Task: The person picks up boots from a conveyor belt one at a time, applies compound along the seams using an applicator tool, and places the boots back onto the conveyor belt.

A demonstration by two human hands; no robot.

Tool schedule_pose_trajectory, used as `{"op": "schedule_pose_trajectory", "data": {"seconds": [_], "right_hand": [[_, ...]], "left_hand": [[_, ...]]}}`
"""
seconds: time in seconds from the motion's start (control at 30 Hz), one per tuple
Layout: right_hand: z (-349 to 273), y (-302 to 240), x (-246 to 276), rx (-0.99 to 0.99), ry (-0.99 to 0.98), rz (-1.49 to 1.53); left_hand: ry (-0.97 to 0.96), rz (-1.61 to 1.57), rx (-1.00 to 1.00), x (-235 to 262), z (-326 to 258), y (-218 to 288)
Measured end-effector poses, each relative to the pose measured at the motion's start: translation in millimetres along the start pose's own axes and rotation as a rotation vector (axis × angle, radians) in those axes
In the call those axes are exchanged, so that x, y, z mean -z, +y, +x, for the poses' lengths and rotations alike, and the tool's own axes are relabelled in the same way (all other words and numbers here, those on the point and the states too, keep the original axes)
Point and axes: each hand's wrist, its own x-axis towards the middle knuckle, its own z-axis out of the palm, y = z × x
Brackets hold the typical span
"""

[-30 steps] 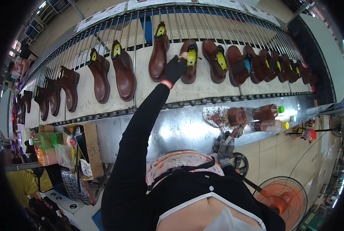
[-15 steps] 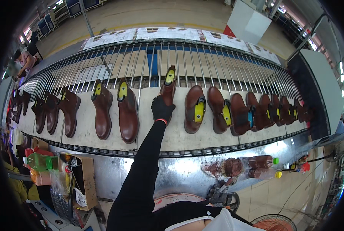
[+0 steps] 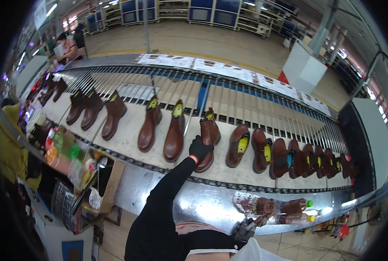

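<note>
My left hand (image 3: 200,148), in a black glove with a red band at the wrist, is closed round the front of a brown ankle boot (image 3: 210,131). That boot stands on the pale conveyor slats (image 3: 189,167) with its toe toward me; the glove covers part of its foot. Just left of it is another brown boot (image 3: 175,138), toe also toward me, and further left a third boot (image 3: 150,130). To the right, a brown boot (image 3: 235,150) with yellow inside points its toe away from me. My right hand is out of view.
Below the belt runs a metal ledge (image 3: 189,204) with a stained cloth (image 3: 257,205) and bottles of brown liquid (image 3: 296,205). A cardboard box (image 3: 112,186) and a green bottle (image 3: 66,145) stand at left. Metal rollers (image 3: 242,108) lie beyond. Another person (image 3: 68,48) sits far left.
The view has swung, so the belt now slants down to the right. The boot under my left hand shows less of its yellow inside. My hand stays on it.
</note>
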Motion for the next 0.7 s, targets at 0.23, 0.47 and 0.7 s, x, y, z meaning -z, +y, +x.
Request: {"op": "schedule_pose_trajectory", "data": {"seconds": [0.23, 0.47, 0.7], "right_hand": [[-11, -23, -9, -0.117, 0.05, 0.074], [-1, -10, 1, 0.023, -0.151, 0.024], [5, -3, 14, 0.117, -0.268, -0.075]], "left_hand": [[-0.067, 0.004, -0.121, 83, -153, -32], [-0.023, 0.231, -0.24, 101, -236, -38], [-0.339, -0.835, -0.208, 95, -179, -33]]}}
